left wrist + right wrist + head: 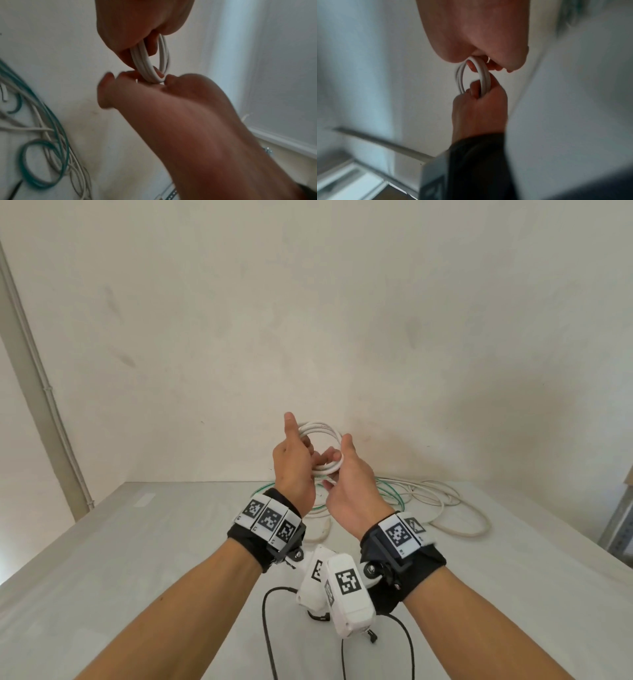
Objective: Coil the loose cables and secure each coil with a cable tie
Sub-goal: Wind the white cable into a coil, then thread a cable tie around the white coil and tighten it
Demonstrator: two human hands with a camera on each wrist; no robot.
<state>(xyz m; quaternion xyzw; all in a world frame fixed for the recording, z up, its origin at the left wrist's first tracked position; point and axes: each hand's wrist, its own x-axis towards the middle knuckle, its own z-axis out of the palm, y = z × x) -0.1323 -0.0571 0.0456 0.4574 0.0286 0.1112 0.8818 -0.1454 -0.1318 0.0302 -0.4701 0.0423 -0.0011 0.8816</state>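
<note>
Both hands hold a white coil (320, 447) in the air: left hand (295, 470) and right hand (352, 491) pinch opposite sides. To tie it well, keep the loops bunched between the fingertips (155, 73).

The cable coil (320, 446) hangs above the worktop (144, 549), held between the left hand (295, 470) on its left and the right hand (352, 491) on its right. Behind and below the hands, loose cables (442, 508) lie on the worktop's far right, near the wall (308, 320).
</note>
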